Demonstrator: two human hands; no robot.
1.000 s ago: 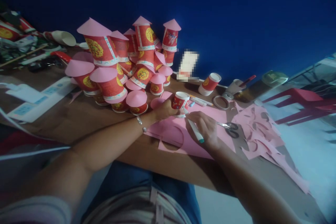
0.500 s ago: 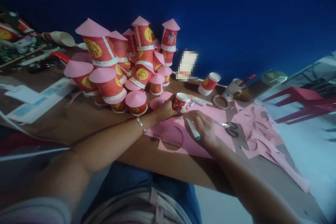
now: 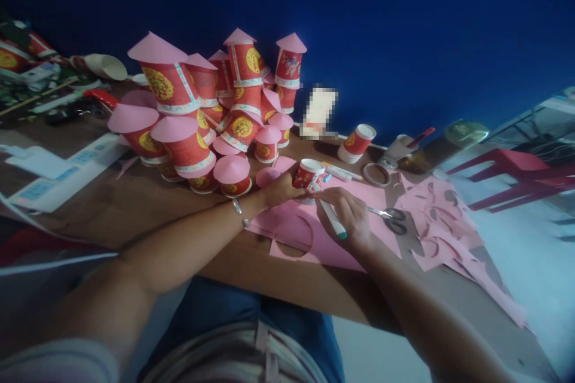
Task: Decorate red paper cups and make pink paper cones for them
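Cup (image 3: 308, 173) sits on the paper sheet (image 3: 314, 233) mid-bench (image 3: 135, 203), cup stack (image 3: 206, 114) behind-left, scissors (image 3: 392, 219) right of it, scraps (image 3: 444, 221) further right.

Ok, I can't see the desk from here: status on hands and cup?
Left hand steadies the cup on the pink paper. Right hand holds a pen at the cup's base. Scissors lie just right of it.

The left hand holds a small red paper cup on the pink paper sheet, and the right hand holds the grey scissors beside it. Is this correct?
Not quite. In the head view the right hand holds a white marker pen with a green cap, not the grey scissors, which lie on the pink paper sheet beside it. The left hand does hold the small red paper cup there.
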